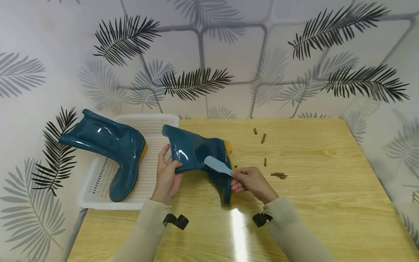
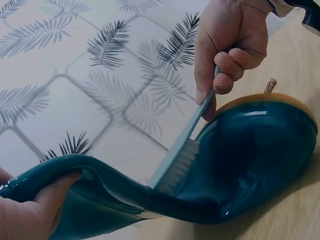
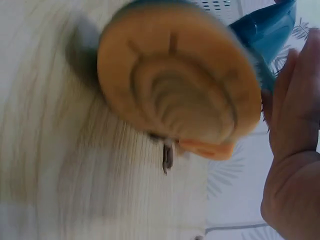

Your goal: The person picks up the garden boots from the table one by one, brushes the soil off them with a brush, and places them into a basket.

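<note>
My left hand (image 1: 168, 177) grips the top opening of a dark teal rubber boot (image 1: 193, 147), its thumb hooked over the rim. That boot lies tilted above the table, its orange-tan sole (image 3: 172, 75) facing right. In my right hand (image 1: 250, 182) is the handle of a light blue brush (image 1: 217, 165). The white bristles (image 2: 181, 167) meet the boot's shaft near the ankle in the left wrist view. A matching boot (image 1: 108, 140) lies in a white plastic basket (image 1: 160, 205) to the left.
Several small brown pieces (image 1: 279, 175) are scattered on the wooden table (image 1: 320, 203) right of the boot. One brown bit (image 2: 270, 85) shows by the sole's edge. A leaf-patterned wall covering (image 1: 229, 54) rises behind the table.
</note>
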Tool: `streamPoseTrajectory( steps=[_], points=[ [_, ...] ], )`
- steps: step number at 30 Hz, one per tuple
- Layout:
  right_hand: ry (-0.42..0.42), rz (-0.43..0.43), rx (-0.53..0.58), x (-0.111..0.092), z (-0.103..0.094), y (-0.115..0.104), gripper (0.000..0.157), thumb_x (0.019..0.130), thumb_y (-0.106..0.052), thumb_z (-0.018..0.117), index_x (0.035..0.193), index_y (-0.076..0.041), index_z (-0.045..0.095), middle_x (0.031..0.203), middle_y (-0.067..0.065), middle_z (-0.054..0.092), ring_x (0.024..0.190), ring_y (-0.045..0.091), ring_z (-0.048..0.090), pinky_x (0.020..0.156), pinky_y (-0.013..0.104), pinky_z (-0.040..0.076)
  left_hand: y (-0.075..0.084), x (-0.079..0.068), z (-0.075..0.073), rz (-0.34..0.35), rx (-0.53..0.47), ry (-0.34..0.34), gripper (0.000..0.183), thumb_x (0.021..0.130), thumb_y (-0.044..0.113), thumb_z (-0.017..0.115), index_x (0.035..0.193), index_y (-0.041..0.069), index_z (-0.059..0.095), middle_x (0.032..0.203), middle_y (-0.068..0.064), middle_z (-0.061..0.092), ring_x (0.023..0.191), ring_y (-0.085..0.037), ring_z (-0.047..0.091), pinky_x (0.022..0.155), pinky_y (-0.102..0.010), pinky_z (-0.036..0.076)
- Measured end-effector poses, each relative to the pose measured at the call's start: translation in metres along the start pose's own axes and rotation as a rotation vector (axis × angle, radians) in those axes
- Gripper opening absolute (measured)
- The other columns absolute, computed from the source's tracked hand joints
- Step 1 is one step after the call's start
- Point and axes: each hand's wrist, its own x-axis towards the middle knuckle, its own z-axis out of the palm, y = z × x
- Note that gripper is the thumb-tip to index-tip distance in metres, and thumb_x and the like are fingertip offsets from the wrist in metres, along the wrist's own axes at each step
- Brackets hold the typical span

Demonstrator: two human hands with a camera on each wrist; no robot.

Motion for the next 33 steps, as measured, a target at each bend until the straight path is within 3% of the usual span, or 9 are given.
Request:
streamPoseTrajectory(
  steps=[8, 11, 15, 19, 23, 27, 33],
  points=[
    [0.075, -0.024, 0.036, 0.001, -0.011, -0.01, 0.035, 0.105, -0.011, 0.052, 0.127, 0.016, 0.056, 0.076, 0.007, 0.067, 0.062, 0.008, 0.066, 0.063, 0.025, 0.057, 0.001, 0.0, -0.008, -0.014, -0.03, 0.017, 0.084, 0.084, -0.019, 0.032, 0.156, 0.018, 0.009, 0.158, -0.013, 0.027, 0.135, -0.027, 0.041, 0.087, -0.029, 0.05],
    [0.058, -0.057, 0.058, 0.003, -0.008, -0.012, 0.037, 0.105, -0.012, 0.051, 0.128, 0.017, 0.054, 0.077, 0.005, 0.067, 0.063, 0.008, 0.067, 0.064, 0.025, 0.057, 0.002, 0.0, -0.007, -0.016, -0.02, 0.017, 0.083, 0.085, -0.018, 0.032, 0.156, 0.019, 0.01, 0.157, -0.013, 0.027, 0.135, -0.027, 0.041, 0.087, -0.03, 0.05],
    [0.01, -0.052, -0.015, 0.004, -0.004, -0.009, 0.039, 0.104, -0.014, 0.054, 0.129, 0.016, 0.054, 0.079, 0.007, 0.067, 0.064, 0.011, 0.067, 0.066, 0.029, 0.058, 0.002, 0.0, -0.005, -0.011, -0.016, 0.017, 0.085, 0.084, -0.019, 0.033, 0.157, 0.019, 0.009, 0.157, -0.013, 0.028, 0.136, -0.028, 0.041, 0.088, -0.03, 0.05],
    [0.053, -0.039, -0.103, 0.001, -0.012, -0.006, 0.037, 0.104, -0.012, 0.053, 0.128, 0.015, 0.056, 0.078, 0.009, 0.068, 0.064, 0.012, 0.068, 0.068, 0.034, 0.059, 0.003, 0.0, -0.006, -0.009, -0.011, 0.009, 0.086, 0.083, -0.019, 0.033, 0.157, 0.018, 0.008, 0.158, -0.013, 0.027, 0.137, -0.028, 0.04, 0.089, -0.029, 0.05],
    [0.107, -0.057, -0.069, -0.003, -0.023, -0.01, 0.035, 0.105, -0.009, 0.05, 0.128, 0.018, 0.054, 0.076, 0.007, 0.067, 0.062, 0.009, 0.067, 0.065, 0.029, 0.058, 0.004, 0.001, -0.006, -0.001, -0.02, 0.008, 0.083, 0.085, -0.018, 0.032, 0.156, 0.018, 0.01, 0.156, -0.013, 0.028, 0.136, -0.027, 0.041, 0.089, -0.029, 0.05],
    [0.101, -0.086, -0.018, -0.002, -0.024, -0.014, 0.037, 0.105, -0.009, 0.049, 0.129, 0.019, 0.052, 0.075, 0.006, 0.067, 0.061, 0.008, 0.067, 0.064, 0.027, 0.058, 0.004, 0.001, -0.004, 0.002, -0.007, 0.008, 0.082, 0.084, -0.018, 0.033, 0.155, 0.02, 0.013, 0.153, -0.014, 0.03, 0.133, -0.026, 0.043, 0.087, -0.028, 0.05],
    [0.146, -0.07, -0.07, -0.001, -0.025, -0.011, 0.035, 0.105, -0.009, 0.05, 0.126, 0.018, 0.055, 0.074, 0.007, 0.068, 0.062, 0.01, 0.068, 0.064, 0.03, 0.059, 0.004, 0.001, -0.002, 0.002, -0.017, 0.005, 0.082, 0.084, -0.018, 0.033, 0.155, 0.018, 0.012, 0.155, -0.014, 0.028, 0.134, -0.026, 0.042, 0.088, -0.028, 0.05]
  ],
)
